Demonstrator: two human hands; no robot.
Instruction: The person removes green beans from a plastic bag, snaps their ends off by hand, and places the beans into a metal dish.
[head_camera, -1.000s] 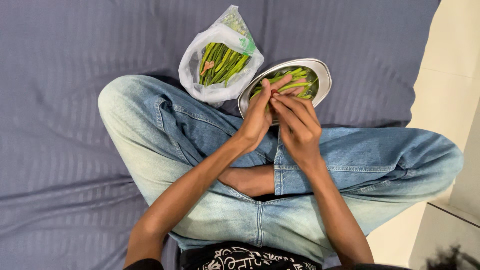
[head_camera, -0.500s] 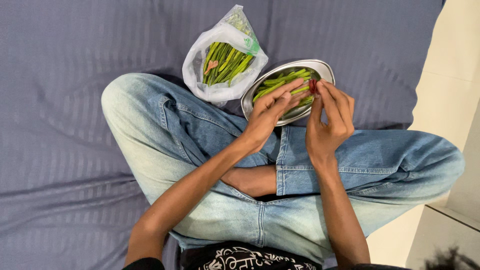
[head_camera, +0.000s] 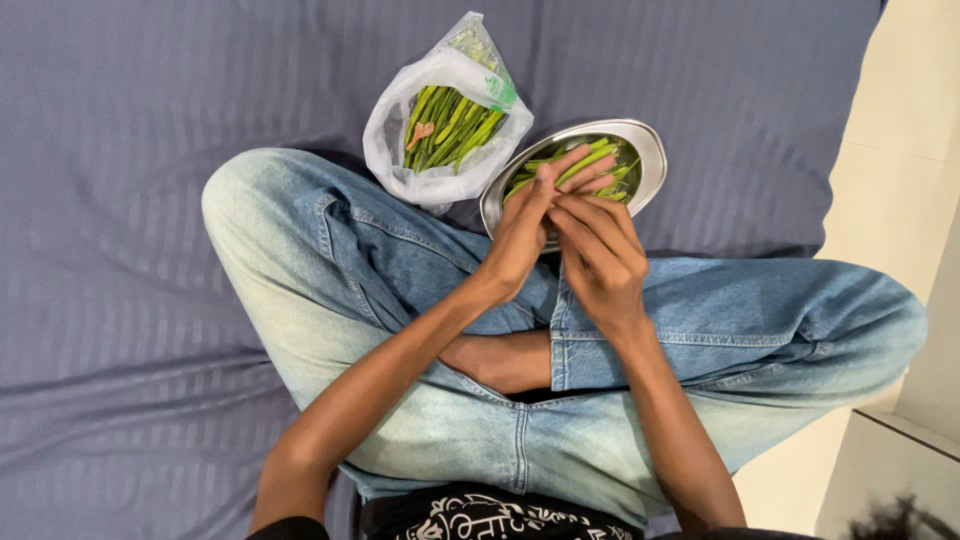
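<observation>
My left hand (head_camera: 520, 240) and my right hand (head_camera: 600, 255) meet fingertip to fingertip above the near edge of a steel plate (head_camera: 655, 160). Between them they pinch a slim green pod, mostly hidden by the fingers. The plate holds a small heap of green pods (head_camera: 618, 165). Left of the plate, an open white plastic bag (head_camera: 395, 120) lies on the bed with many more green pods (head_camera: 450, 125) and one orange-pink piece inside.
I sit cross-legged in light blue jeans (head_camera: 330, 260) on a grey-blue striped bedsheet (head_camera: 130, 200); plate and bag rest on it just beyond my knees. The bed's edge and a pale floor (head_camera: 900, 120) run along the right.
Half a second ago my right hand was over the plate's right side with a small reddish piece at its fingertips. It has come back left to meet my left hand. Plate and bag stayed put.
</observation>
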